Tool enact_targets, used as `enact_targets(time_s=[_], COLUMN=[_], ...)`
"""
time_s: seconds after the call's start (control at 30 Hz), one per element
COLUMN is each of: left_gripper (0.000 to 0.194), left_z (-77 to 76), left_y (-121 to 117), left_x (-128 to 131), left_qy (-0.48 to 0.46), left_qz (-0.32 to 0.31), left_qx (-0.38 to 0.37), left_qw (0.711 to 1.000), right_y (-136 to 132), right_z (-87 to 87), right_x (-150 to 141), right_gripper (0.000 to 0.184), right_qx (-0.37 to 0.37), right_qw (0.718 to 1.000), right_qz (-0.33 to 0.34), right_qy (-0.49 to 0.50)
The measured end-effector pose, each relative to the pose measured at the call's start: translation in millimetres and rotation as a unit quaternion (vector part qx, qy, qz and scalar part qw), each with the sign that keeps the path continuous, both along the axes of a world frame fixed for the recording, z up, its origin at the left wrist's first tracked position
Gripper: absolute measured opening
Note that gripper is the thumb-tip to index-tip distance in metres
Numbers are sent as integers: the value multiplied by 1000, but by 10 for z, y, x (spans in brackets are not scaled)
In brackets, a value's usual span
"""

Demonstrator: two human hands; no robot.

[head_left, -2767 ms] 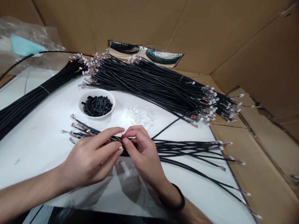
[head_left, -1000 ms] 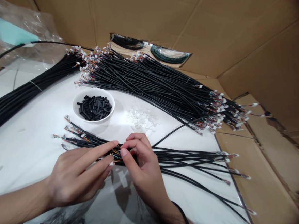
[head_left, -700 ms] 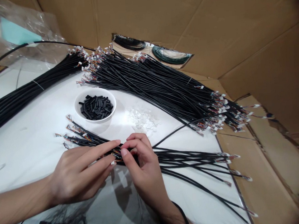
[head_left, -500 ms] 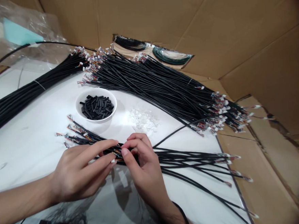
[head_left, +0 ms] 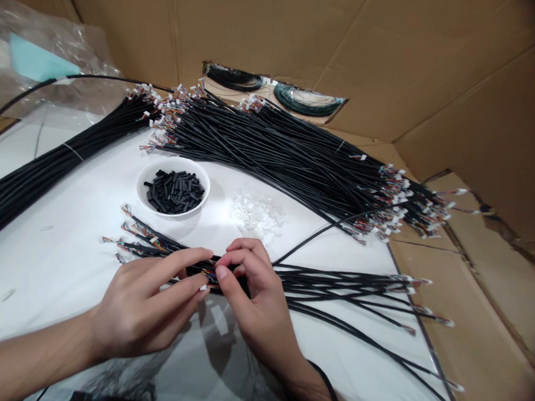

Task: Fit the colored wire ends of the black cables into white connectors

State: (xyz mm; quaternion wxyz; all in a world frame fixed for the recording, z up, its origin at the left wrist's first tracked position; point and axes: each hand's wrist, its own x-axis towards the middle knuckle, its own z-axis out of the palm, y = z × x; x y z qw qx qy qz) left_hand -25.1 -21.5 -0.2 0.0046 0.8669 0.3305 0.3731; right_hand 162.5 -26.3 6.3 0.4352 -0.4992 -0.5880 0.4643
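Note:
My left hand (head_left: 150,300) and my right hand (head_left: 251,293) meet fingertip to fingertip over a small bunch of black cables (head_left: 337,281) lying on the white table (head_left: 46,252). Both pinch the coloured wire end of one black cable (head_left: 311,235) that runs off to the right. The fingers of both hands are closed in a pinch on it. What sits right at the fingertips is too small to make out. A white bowl (head_left: 143,183) of short black tube pieces (head_left: 174,190) stands just beyond my hands. A heap of small white connector housings (head_left: 257,214) lies beside the bowl.
A large fan of black cables with connector ends (head_left: 282,150) covers the far table. A tied black cable bundle (head_left: 41,173) runs off left. Cardboard walls (head_left: 376,46) enclose the bench. Coiled wires (head_left: 306,99) lie at the back, a plastic bag (head_left: 20,65) far left.
Hardly anything: my hands stay pinched on the cable end with slight finger shifts, and the view has drifted a little since the earliest frame.

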Motion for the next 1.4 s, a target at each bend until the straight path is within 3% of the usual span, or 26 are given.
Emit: enact_targets(time_s=[1.4], left_gripper=[8], left_z=[67], left_y=[59], left_x=[26], left_qy=[18], left_qz=[-84], left_qx=[-51], left_qw=[995], right_y=[41], right_z=[5], right_x=[-23], right_gripper=[7], right_qx=[-5], right_qw=[998], right_qz=[12], right_qy=[-55])
